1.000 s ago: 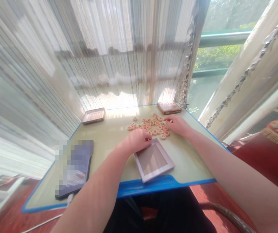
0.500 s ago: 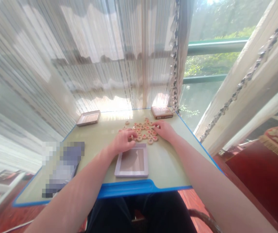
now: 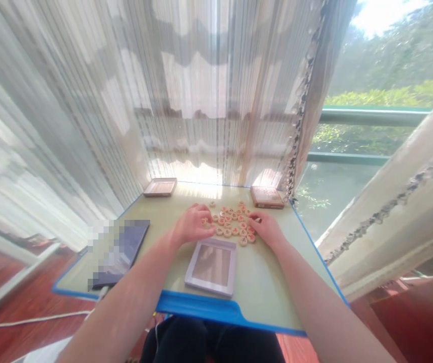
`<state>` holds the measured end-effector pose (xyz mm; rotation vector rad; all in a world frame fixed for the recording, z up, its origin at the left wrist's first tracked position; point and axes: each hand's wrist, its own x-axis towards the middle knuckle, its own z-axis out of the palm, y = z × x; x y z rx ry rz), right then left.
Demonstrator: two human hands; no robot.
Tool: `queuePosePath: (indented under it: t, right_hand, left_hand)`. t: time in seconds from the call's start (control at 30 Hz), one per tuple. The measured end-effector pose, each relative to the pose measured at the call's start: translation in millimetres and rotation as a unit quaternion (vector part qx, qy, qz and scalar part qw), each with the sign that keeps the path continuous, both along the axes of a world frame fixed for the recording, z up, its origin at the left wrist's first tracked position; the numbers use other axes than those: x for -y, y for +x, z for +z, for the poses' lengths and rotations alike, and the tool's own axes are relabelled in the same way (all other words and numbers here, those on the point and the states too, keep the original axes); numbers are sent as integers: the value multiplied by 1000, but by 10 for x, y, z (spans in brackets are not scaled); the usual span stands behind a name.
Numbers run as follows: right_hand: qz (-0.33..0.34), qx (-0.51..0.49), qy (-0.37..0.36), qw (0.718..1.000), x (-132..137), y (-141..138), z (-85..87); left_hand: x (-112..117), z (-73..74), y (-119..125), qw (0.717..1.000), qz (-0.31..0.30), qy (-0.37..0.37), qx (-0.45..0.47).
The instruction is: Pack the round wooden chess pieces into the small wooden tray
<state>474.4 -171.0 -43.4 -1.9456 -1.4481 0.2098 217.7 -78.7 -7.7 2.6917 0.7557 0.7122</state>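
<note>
Several round wooden Chinese chess pieces (image 3: 228,224) with red and dark characters lie loosely clustered on the pale tabletop (image 3: 269,272). My left hand (image 3: 195,225) is at the cluster's left side, fingers curved and thumb apart, with a piece (image 3: 203,222) lying in the gap between them. At the right edge, my right hand (image 3: 266,228) rests with loosely bent fingers, its fingertips against the outer pieces; nothing shows gripped in it. A shallow, pale open tray (image 3: 192,272) lies just in front of the pieces, near me.
A shallow box part (image 3: 160,187) stands at the back left, and a printed box (image 3: 267,197) at the back right. A partly blurred dark flat device (image 3: 135,242) with a cable lies at the left. The table has a blue edge (image 3: 197,306); sheer curtains hang behind it.
The view has shifted, so the table appears lower and farther right. My left hand has opened wider beside the pieces, while my right hand stays at the cluster's right edge.
</note>
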Motion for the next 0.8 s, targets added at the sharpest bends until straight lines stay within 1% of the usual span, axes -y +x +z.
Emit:
queuePosePath:
  t: [0.07, 0.17, 0.3, 0.4, 0.47, 0.53, 0.57, 0.6, 0.63, 0.67, 0.7, 0.77, 0.8]
  right_hand:
    - [-11, 30, 18, 999, -12, 5, -5]
    - [-27, 58, 14, 998, -2, -16, 27]
    - [-62, 51, -1, 997, 26, -84, 97]
    - [-79, 36, -10, 996, 17, -108, 120]
    - [-98, 26, -7, 995, 10, -116, 129]
    - [-112, 21, 11, 993, 22, -146, 152]
    - [-108, 22, 24, 994, 40, -176, 171]
    - [-89, 27, 38, 995, 67, -219, 195]
    - [-54, 35, 50, 997, 102, -275, 221]
    - [-3, 44, 60, 997, 143, -342, 247]
    - [63, 58, 69, 994, 187, -416, 270]
    - [185, 88, 87, 975, 269, -570, 294]
    - [226, 99, 92, 965, 301, -639, 294]
  left_hand:
    - [8, -16, 23, 999, -29, -13, -16]
    - [14, -61, 58, 997, -47, -23, -49]
    - [-9, -142, 115, 988, -104, -36, -106]
    - [-48, -186, 161, 989, -107, -40, -89]
    - [-67, -194, 185, 989, -121, -42, -73]
    - [-77, -188, 198, 988, -132, -43, -60]
    - [-81, -181, 200, 989, -129, -44, -54]
    - [-85, -174, 201, 990, -122, -47, -48]
    - [-90, -168, 199, 991, -115, -50, -42]
    - [-95, -165, 197, 992, -109, -54, -38]
    - [-101, -165, 195, 992, -105, -60, -36]
    - [-111, -175, 196, 992, -101, -74, -30]
    - [-112, -183, 198, 991, -99, -82, -27]
